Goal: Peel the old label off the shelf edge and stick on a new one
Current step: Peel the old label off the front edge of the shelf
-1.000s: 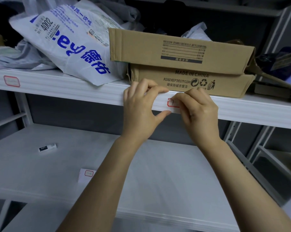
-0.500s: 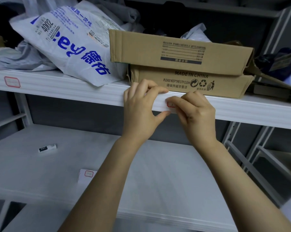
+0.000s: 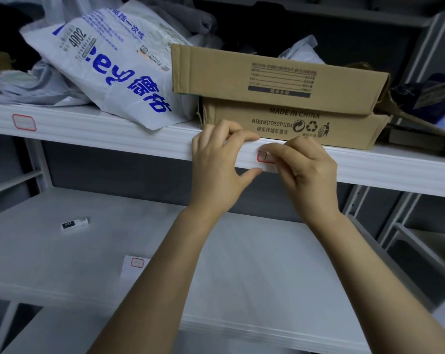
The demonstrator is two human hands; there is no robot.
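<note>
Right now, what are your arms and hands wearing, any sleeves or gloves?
No sleeves show up to the frame's edge. Left hand and right hand wear no gloves; I see no rings, watch, bands or markings.

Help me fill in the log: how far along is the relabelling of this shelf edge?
Done: unclear; the red-bordered label on the shelf edge looks flat, old or new I cannot tell. In hand: the right hand has fingers on that label while the left hand grips the edge beside it. Left: peeling or pressing down; a label sheet waits on the lower shelf.
</note>
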